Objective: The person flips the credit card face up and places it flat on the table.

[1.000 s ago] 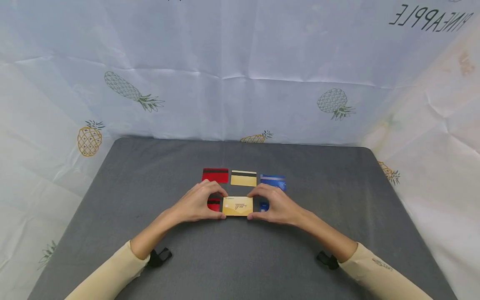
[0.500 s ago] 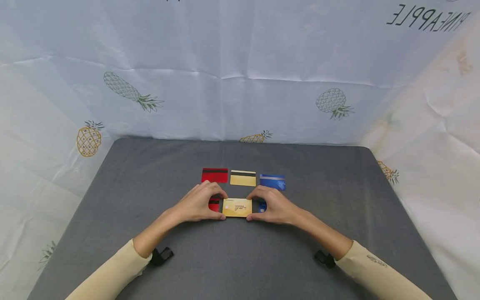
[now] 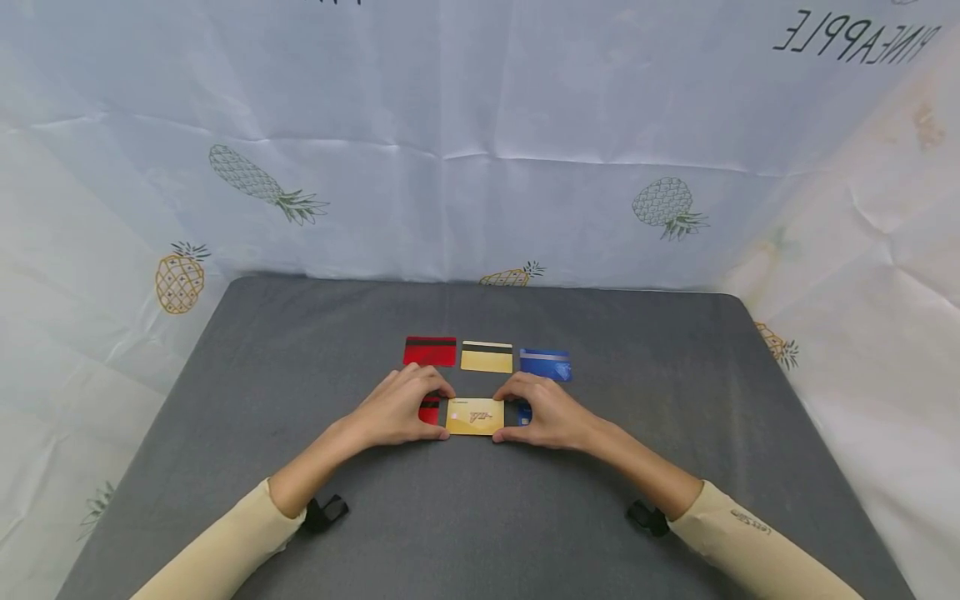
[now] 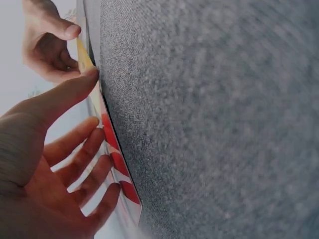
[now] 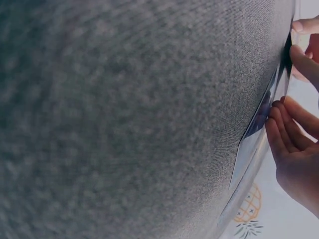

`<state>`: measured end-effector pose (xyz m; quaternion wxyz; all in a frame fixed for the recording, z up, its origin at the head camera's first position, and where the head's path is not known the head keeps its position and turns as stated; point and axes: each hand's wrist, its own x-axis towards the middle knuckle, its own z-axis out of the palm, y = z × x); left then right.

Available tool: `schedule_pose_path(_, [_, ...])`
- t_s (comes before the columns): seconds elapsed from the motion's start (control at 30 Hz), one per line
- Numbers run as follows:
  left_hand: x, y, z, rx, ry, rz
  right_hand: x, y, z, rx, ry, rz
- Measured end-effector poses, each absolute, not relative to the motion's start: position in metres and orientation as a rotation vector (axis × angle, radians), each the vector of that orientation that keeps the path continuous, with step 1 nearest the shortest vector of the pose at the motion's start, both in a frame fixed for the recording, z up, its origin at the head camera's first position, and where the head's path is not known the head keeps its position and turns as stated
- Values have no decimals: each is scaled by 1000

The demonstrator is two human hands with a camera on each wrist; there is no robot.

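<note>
In the head view, a gold bank card (image 3: 476,417) lies between my two hands, its printed side up. My left hand (image 3: 397,407) pinches its left corners between thumb and index finger; the right hand (image 3: 557,412) does the same at the right corners. Whether the card touches the table fully I cannot tell. A red bank card (image 3: 429,410) is partly hidden under the left hand, its striped part showing. Behind the right hand peeks a blue bank card (image 3: 525,413), mostly covered. The left wrist view shows the gold card's edge (image 4: 85,56) between both thumbs.
Just behind, a row of cards lies flat on the grey table (image 3: 480,517): a red card (image 3: 430,352), a gold card (image 3: 487,357) and a blue card (image 3: 545,364), each with its stripe up. A pineapple-print cloth (image 3: 480,208) hangs at the table's back edge.
The gold card has come slightly lower and nearer to me, both hands moving with it. The other cards lie as before.
</note>
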<state>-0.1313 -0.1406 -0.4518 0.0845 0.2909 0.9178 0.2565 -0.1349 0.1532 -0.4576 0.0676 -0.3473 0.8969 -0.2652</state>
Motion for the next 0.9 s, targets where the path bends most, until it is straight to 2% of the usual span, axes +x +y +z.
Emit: schedule_pose_path(0.9, [-127, -156, -448, 778, 2712, 856, -136, 145, -455, -1040, 2728, -719])
